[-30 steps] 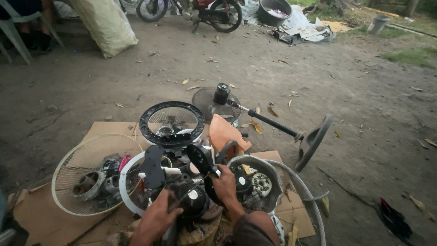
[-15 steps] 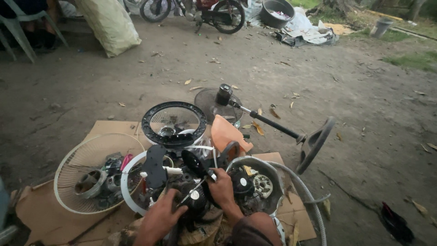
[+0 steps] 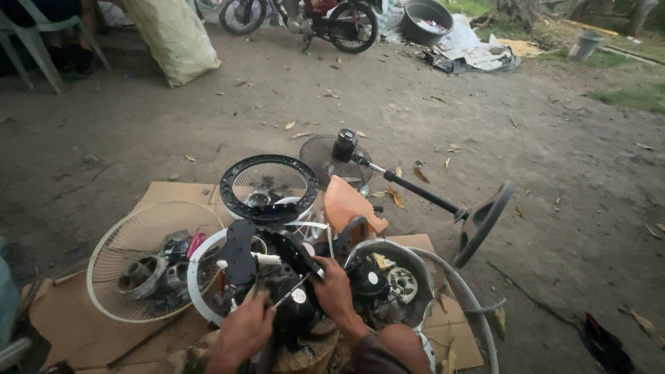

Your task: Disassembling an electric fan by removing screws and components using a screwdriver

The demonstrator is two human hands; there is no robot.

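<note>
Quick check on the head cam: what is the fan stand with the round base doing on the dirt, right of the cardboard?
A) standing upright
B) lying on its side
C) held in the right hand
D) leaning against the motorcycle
B: the fan stand lies on its side on the dirt, its round base tipped on edge, clear of both the left hand and the right hand, which are on the black motor part.
</note>
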